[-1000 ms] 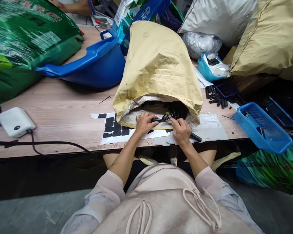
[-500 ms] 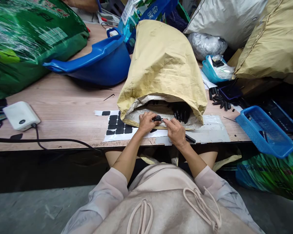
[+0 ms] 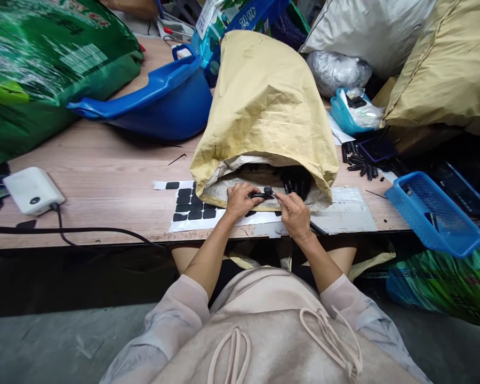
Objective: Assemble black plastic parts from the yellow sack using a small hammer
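Note:
My left hand is closed around a slim black part with a round knob at its right end. In my right hand is a black-handled tool, whose thin metal end meets the part beside the knob. The tool's exact kind is hard to make out. Both hands are at the mouth of a yellow woven sack, lying on its side. Inside it, several long black pieces show on the right; deeper contents are in shadow. Below my left hand lies a white sheet with black rounded-square pads.
A blue plastic scoop-shaped basin and a green bag stand to the left, near a white box with a cable. On the right are a blue basket, loose black pieces and stuffed sacks.
The knobbed part has turned, so its knob now shows clear of my left fingers. My right hand has shifted slightly right with the tool, whose handle end moved right too.

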### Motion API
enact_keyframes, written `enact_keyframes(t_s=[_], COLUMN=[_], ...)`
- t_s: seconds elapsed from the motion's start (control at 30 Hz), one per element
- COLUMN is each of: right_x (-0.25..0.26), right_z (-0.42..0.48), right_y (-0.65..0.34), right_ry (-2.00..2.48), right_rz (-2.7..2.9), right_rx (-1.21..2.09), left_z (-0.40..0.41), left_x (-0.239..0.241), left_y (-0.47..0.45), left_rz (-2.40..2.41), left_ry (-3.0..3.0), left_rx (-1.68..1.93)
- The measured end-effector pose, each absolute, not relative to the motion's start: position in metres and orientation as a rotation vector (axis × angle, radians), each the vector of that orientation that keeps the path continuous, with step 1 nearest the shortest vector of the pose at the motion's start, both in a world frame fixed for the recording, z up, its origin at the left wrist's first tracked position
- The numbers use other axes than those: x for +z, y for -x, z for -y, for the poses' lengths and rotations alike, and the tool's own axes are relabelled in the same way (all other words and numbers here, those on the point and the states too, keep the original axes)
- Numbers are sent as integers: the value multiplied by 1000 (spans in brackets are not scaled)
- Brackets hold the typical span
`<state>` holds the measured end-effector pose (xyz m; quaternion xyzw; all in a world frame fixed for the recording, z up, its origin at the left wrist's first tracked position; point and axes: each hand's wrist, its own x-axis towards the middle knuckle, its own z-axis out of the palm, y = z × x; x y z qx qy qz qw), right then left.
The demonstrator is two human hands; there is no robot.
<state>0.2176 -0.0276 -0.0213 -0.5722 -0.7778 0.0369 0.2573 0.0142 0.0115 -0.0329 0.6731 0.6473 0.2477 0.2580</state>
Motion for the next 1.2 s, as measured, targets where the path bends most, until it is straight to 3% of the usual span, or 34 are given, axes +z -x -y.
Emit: enact_keyframes(t_s=[0.53, 0.73, 0.87, 0.97, 1.2], right_x=[-47, -44, -42, -42, -44], right_z=[17, 18, 19, 19, 19], right_y=[-228, -227, -227, -226, -225], right_ry=[1801, 1802, 1806, 1828, 1795], right_rz=[2061, 2072, 2081, 2092, 2077], right_rx=[-151, -163, -149, -134, -157], left_z=[-11, 27, 74, 97, 107], left_x=[-32, -5, 11, -7, -110], left_y=[-9, -8, -9, -14, -36], left_rz=[-1712, -1459, -1030, -876, -1395], left_ry=[-1764, -1722, -1655, -1665, -1561], left_rx=[733, 980, 581, 206, -216])
